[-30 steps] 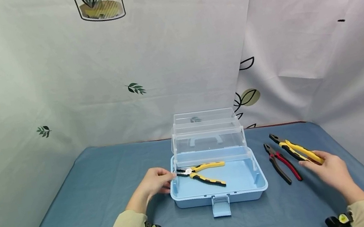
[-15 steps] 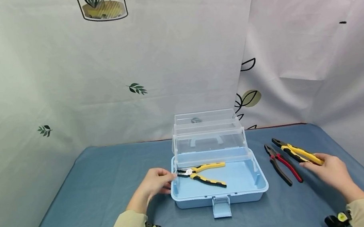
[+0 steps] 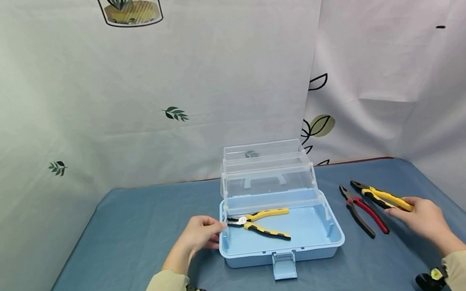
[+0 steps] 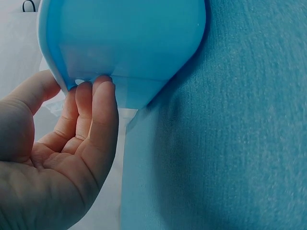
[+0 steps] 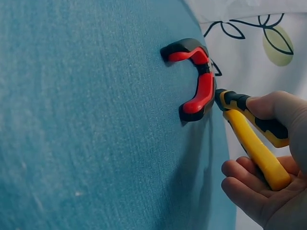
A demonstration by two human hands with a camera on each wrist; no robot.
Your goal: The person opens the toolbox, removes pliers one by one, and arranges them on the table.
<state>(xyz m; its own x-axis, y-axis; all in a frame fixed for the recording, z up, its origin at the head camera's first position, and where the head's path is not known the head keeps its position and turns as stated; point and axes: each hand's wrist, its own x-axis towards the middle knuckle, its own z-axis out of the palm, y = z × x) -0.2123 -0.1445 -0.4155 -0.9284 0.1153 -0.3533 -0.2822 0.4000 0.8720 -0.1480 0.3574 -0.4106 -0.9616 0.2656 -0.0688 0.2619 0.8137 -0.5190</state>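
My left hand point(image 3: 199, 234) pinches the left rim of a light blue toolbox point(image 3: 311, 245), thumb over the edge and fingers point(image 4: 103, 103) beneath it in the left wrist view. The clear lid point(image 3: 266, 165) stands raised at the back. Inside the box lie yellow-and-black pliers point(image 3: 266, 214) with handles spread, heads toward the left wall. My right hand point(image 3: 423, 218) grips another yellow-and-black pair of pliers point(image 3: 387, 196) by the handles, the head pointing away and left. Just left of them, red-and-black pliers point(image 3: 363, 211) rest on the cloth, handles toward me.
Blue cloth point(image 3: 144, 223) covers the table. The toolbox's front latch point(image 3: 284, 265) hangs down open toward me. White printed curtains point(image 3: 219, 64) rise behind and at both sides. A small black camera sits on each wrist.
The head of the pliers in my right hand has dipped down and come nearer to the red-and-black pair. My left hand keeps its hold on the toolbox rim.
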